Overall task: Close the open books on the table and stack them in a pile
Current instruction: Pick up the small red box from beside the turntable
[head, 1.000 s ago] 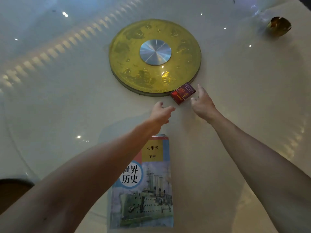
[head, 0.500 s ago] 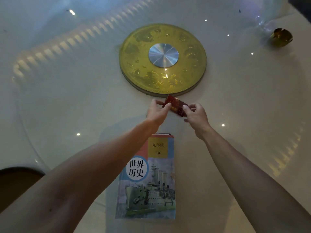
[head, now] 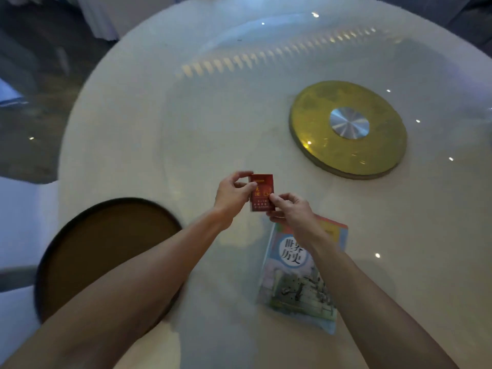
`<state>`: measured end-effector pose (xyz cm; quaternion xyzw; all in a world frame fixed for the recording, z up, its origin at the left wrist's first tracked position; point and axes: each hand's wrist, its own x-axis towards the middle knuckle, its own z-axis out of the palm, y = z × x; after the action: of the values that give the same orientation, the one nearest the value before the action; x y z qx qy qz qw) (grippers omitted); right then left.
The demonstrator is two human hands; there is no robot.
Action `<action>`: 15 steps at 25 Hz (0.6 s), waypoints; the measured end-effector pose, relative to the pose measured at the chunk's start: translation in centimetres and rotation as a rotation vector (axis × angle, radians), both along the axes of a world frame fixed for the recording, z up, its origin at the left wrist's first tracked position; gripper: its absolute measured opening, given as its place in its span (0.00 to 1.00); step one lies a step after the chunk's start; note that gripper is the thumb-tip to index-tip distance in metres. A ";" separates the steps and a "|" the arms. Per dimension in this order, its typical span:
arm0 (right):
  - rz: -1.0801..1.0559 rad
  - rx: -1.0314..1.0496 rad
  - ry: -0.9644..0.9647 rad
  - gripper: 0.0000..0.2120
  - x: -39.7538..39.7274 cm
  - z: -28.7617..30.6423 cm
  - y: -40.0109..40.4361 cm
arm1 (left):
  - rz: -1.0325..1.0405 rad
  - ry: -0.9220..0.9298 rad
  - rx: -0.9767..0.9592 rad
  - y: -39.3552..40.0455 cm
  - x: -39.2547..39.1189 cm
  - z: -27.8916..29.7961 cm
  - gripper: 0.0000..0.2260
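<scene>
Both hands pinching a small red booklet above the table.

Left hand (head: 230,194) and right hand (head: 288,210) grip opposite edges of the small red booklet (head: 262,193); light, probably flexible, best held by edges. Closed history textbook (head: 300,272) lies flat on the white table (head: 159,129), beneath the right wrist.

Both hands hold a small red booklet (head: 262,192) upright above the round white table (head: 159,123). The left hand (head: 232,194) pinches its left edge between thumb and fingers, and the right hand (head: 291,213) grips its lower right corner. Below the right wrist a closed textbook (head: 300,283) with a warship on its cover lies flat on the table, partly hidden by the right forearm. A gold disc (head: 319,139) with a silver hub (head: 349,123) sits on the table to the upper right, well apart from the hands. A round brown seat (head: 101,251) shows under the left forearm at the table's near edge.
</scene>
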<state>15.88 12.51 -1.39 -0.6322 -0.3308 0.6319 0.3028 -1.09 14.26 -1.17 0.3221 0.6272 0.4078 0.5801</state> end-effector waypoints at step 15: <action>0.490 -0.079 -0.273 0.07 -26.4 -4.4 -10.8 | 0.403 0.283 -0.236 -16.4 -23.9 -6.0 0.07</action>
<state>-10.49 1.75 -5.76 -0.6240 -0.4865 0.6076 0.0688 -25.04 -2.10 -7.22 0.1748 0.7965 0.3902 0.4275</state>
